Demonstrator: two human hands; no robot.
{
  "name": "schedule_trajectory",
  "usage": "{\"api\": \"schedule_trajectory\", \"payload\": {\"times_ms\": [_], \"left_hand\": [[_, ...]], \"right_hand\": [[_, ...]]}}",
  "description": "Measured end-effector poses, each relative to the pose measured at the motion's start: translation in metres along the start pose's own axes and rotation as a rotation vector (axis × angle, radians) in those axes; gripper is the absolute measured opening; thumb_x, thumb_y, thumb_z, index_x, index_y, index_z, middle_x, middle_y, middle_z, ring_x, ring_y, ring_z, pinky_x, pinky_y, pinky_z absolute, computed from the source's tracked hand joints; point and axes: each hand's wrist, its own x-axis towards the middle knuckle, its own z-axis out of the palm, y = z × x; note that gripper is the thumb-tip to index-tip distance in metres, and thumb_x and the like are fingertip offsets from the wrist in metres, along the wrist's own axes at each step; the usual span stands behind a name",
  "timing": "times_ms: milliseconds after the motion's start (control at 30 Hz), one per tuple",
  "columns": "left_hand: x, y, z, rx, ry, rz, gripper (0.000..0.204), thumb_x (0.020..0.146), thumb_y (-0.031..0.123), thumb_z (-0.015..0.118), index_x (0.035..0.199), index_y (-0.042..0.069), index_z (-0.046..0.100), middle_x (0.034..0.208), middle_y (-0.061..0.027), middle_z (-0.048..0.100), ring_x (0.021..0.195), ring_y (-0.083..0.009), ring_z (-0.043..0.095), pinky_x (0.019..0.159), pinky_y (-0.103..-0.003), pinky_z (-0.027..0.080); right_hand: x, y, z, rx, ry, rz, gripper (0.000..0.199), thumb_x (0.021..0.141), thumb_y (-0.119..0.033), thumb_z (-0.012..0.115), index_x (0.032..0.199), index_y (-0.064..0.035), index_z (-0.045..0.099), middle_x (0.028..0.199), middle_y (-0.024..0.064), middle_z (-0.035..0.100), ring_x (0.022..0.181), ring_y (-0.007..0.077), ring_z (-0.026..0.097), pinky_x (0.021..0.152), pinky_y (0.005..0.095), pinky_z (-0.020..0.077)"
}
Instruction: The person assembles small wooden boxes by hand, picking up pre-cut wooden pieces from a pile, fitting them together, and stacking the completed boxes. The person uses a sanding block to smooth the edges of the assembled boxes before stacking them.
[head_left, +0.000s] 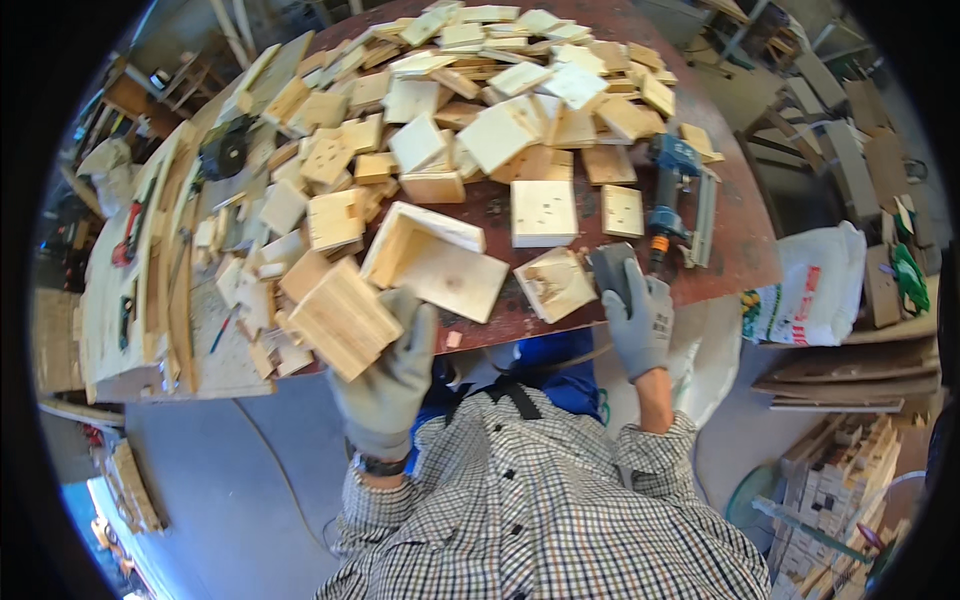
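Observation:
My left hand, in a grey work glove, is closed on a pale wooden block with striped grain, held at the table's near edge. Beside it lies an open-sided wooden box piece, its boards joined at a corner. My right hand, gloved too, grips a dark grey sanding block. Just left of that hand lies a small square wooden piece with a rough, knotted face. Farther back are a square wooden block with small dark marks and a smaller one.
A large heap of wooden pieces covers the back of the dark red table. A blue and black power tool lies at the right. Long boards stand left, with a red-handled tool. A white sack is off the right edge.

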Motion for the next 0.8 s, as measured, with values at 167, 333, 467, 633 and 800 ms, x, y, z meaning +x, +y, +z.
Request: {"api": "schedule_trajectory", "payload": {"times_ms": [167, 333, 467, 633, 800], "left_hand": [[0.017, -0.026, 0.008, -0.112, 0.097, -0.113, 0.061, 0.108, 0.046, 0.057, 0.147, 0.000, 0.054, 0.145, -0.0197, 0.063, 0.151, -0.0395, 0.047, 0.131, -0.059, 0.033], [0.020, -0.041, 0.033, -0.241, 0.219, -0.171, 0.055, 0.105, 0.046, 0.060, 0.143, 0.006, 0.064, 0.139, -0.0219, 0.070, 0.145, -0.0432, 0.054, 0.129, -0.061, 0.036], [0.018, -0.043, 0.043, -0.220, 0.174, -0.181, 0.058, 0.106, 0.049, 0.059, 0.145, 0.007, 0.062, 0.140, -0.0220, 0.069, 0.147, -0.0424, 0.053, 0.131, -0.059, 0.033], [0.015, -0.042, 0.048, -0.305, 0.215, -0.202, 0.063, 0.106, 0.054, 0.057, 0.149, 0.007, 0.059, 0.143, -0.0214, 0.067, 0.149, -0.0410, 0.051, 0.132, -0.058, 0.030], [0.012, -0.040, 0.041, -0.076, 0.148, -0.155, 0.065, 0.105, 0.053, 0.062, 0.151, 0.007, 0.054, 0.150, -0.0150, 0.062, 0.150, -0.0373, 0.049, 0.131, -0.055, 0.033]], "right_hand": [[0.007, 0.008, 0.020, -0.039, -0.097, 0.055, 0.064, 0.094, -0.044, 0.072, 0.152, -0.0197, 0.060, 0.123, 0.0195, 0.061, 0.110, 0.0415, 0.062, 0.094, 0.0540, 0.0499], [0.040, -0.008, 0.034, -0.210, -0.095, 0.082, 0.064, 0.095, -0.045, 0.070, 0.154, -0.0225, 0.057, 0.125, 0.0188, 0.060, 0.110, 0.0416, 0.062, 0.092, 0.0562, 0.0500], [0.036, -0.003, 0.045, -0.211, -0.061, 0.075, 0.068, 0.094, -0.045, 0.071, 0.155, -0.0234, 0.054, 0.125, 0.0184, 0.059, 0.109, 0.0426, 0.062, 0.091, 0.0571, 0.0509], [0.034, 0.004, 0.048, -0.175, -0.060, 0.050, 0.066, 0.094, -0.044, 0.071, 0.156, -0.0238, 0.055, 0.126, 0.0189, 0.058, 0.109, 0.0429, 0.062, 0.090, 0.0571, 0.0511], [0.034, 0.003, 0.044, -0.165, -0.067, 0.057, 0.066, 0.095, -0.043, 0.071, 0.155, -0.0235, 0.055, 0.125, 0.0192, 0.058, 0.109, 0.0425, 0.061, 0.090, 0.0575, 0.0507]]}}
